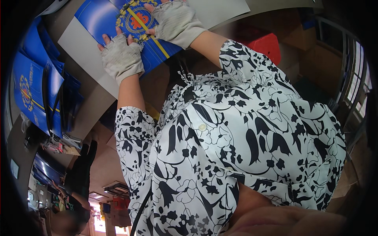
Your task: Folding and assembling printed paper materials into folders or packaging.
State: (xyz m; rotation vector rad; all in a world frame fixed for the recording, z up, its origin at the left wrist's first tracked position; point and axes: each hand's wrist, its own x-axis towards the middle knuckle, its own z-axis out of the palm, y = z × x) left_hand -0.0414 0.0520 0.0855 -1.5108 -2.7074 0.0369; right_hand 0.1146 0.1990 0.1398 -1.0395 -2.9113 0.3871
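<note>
A blue printed paper sheet point(94, 20) with a red and gold round emblem and a yellow stripe lies flat at the top of the view. Fingerless, pale knitted gloves cover both my hands. My left hand point(122, 59) rests on the blue paper's near left part, fingers spread. Farther right, my right hand point(177, 24) lies across the emblem's right side, its fingers stretched out and partly cut off by the upper edge. Beneath the blue paper is a larger white sheet point(76, 43). Whether the blue piece is a single sheet or folded cannot be told.
On the table's left side, a loose pile of similar blue printed pieces point(33, 84) stands with bent edges. A red plastic object point(265, 48) sits beyond my right arm. At lower left, another person point(76, 188) in dark clothes is beside a cluttered work surface.
</note>
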